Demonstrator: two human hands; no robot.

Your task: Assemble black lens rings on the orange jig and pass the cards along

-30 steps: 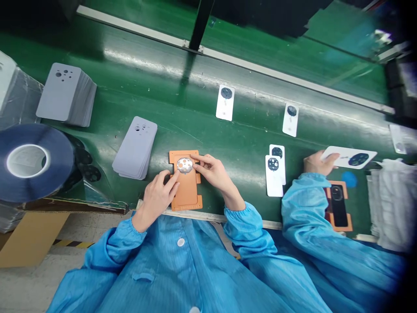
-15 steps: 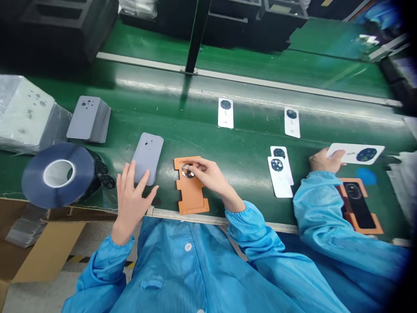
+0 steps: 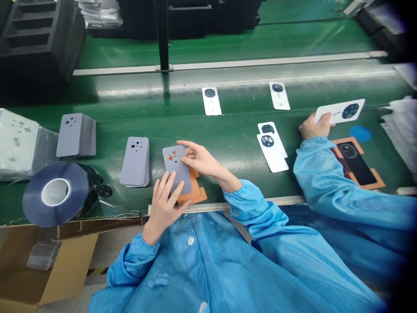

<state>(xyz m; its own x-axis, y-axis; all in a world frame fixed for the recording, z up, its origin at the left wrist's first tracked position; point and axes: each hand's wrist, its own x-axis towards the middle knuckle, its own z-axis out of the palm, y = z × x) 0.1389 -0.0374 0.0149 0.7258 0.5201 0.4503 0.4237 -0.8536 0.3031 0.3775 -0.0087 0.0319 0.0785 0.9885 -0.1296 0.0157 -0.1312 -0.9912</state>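
Note:
A grey phone-shaped sheet (image 3: 177,167) with several round holes lies at a slant over an orange fixture (image 3: 193,196). Orange shows through some of the holes. My left hand (image 3: 165,204) holds the sheet's lower part, fingers across its left side and thumb near the bottom corner. At the sheet's upper right edge is my right hand (image 3: 202,161), index finger stretched out, thumb apart and touching the sheet. Its other fingers are partly hidden. Left of them sits a small stack of similar grey sheets (image 3: 134,163). The sheet covers most of the fixture, and the shiny lens ring is out of sight.
A taller grey stack (image 3: 71,134), a wrapped white stack (image 3: 16,141) and a large film roll (image 3: 42,198) stand left. White cards (image 3: 273,156) lie right. A co-worker's hand (image 3: 316,127) holds another card (image 3: 335,114) above a second orange fixture (image 3: 376,180).
My left hand has brought a grey sheet rightward from the stack onto the orange fixture. My right hand has let go of the lens ring and moved to the sheet's edge. The view has shifted.

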